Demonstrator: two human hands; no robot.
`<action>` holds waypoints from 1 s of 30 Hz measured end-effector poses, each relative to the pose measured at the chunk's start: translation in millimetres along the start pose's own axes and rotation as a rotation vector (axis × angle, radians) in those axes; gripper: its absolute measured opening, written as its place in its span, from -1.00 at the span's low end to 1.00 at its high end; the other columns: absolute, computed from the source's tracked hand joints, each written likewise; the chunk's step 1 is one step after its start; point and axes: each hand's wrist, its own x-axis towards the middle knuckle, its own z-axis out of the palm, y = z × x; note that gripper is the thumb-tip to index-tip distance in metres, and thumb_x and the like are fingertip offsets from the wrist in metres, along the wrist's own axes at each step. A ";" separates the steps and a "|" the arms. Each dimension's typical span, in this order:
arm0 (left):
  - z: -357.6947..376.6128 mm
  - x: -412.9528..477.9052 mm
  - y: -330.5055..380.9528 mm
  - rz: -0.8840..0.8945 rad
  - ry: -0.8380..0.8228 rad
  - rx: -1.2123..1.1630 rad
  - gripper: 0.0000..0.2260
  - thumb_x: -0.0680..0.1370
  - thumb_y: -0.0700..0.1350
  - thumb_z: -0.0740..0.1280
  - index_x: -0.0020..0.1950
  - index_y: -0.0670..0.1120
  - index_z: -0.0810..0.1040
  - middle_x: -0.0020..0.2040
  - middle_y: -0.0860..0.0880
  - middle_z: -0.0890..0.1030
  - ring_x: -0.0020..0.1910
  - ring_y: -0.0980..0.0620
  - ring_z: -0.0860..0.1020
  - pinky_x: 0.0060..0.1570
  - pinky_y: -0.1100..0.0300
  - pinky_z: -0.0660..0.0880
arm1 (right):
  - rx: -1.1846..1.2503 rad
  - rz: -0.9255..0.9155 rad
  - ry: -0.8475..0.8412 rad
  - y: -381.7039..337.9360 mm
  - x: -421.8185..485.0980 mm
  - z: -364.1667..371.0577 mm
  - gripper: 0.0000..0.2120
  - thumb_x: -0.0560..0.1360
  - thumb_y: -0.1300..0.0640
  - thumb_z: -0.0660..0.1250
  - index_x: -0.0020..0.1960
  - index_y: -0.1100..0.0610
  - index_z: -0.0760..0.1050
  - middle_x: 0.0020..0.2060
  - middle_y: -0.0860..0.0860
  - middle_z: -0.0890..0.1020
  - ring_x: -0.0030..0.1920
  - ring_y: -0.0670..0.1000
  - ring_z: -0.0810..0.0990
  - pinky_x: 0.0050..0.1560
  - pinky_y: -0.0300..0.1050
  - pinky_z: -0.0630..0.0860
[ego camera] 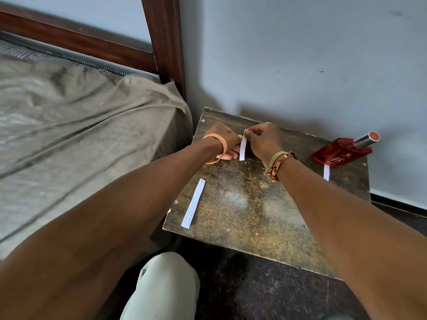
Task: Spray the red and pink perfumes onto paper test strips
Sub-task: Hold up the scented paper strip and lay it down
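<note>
Here, both hands meet over the far side of a small, worn counter (242,204) that stands in a corner between a bed (69,123) and a pale wall (300,54). The right hand (261,142) has its grip pinched on the top end of a white paper strip (242,145), thumb and fingertips closed on it, and the strip hangs down towards the counter. The left hand (221,140) sits just beside the strip with its fingers curled under. Whether its grip holds anything cannot be told, since the back of the hand hides what lies beneath. The pink perfume cannot be made out.

The red perfume (342,152) lies on its side at the counter's far right corner, well apart from the hands. Its silver neck and red cap (370,137) point to the wall. A second strip (326,172) lies flat just in front of the bottle, partly hidden by the right forearm. A third strip (193,203) lies flat near the counter's left edge, slanted, touching neither hand.

An orange band (218,144) circles the left wrist and woven bracelets (277,165) the right. A dark wooden bedpost (164,42) rises behind the counter. A knee (166,285) in light cloth shows at the bottom, above a dark floor (254,285).
</note>
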 end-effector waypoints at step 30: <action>-0.3 -1.6 -22.1 0.262 0.145 0.383 -0.74 0.19 -0.11 0.65 -0.29 -0.02 0.60 -0.29 0.00 0.68 -0.25 -0.02 0.66 -0.15 0.03 0.64 | 0.072 0.033 0.091 4.8 6.4 4.4 -0.90 0.47 0.06 0.48 -0.03 0.02 0.71 -0.13 -0.04 0.72 -0.15 -0.10 0.63 -0.04 -0.10 0.61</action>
